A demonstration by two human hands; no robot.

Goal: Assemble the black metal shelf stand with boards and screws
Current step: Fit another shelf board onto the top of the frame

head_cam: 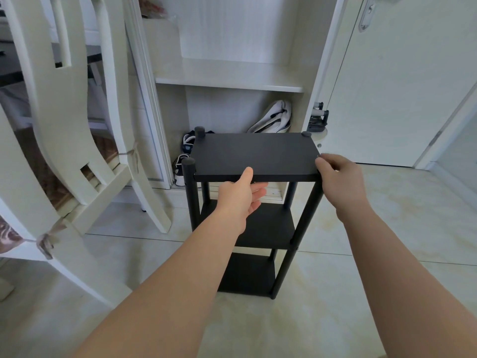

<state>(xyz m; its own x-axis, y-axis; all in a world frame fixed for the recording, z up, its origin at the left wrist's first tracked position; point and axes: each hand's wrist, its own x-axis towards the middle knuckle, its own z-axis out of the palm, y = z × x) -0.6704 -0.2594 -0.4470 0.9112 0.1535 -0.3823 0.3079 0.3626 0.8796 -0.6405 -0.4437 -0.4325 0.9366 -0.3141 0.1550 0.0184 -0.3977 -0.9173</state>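
A black three-tier shelf stand (307, 223) stands upright on the tiled floor in front of me. Its top board (255, 153) lies flat between round black posts, with post ends sticking up at the left corners (188, 162). My left hand (241, 197) holds the board's front edge, thumb on top and fingers underneath. My right hand (338, 177) sits at the front right corner, fingers curled over the post top there and pinching something small that I cannot make out. Two lower boards (271, 226) are visible beneath.
White chairs (77, 125) stand stacked and tilted at the left. Behind the stand is an open white cabinet (229, 83) with shoes (184, 151) and a white bag (273, 117) on its bottom level. A white door (387, 86) is at the right.
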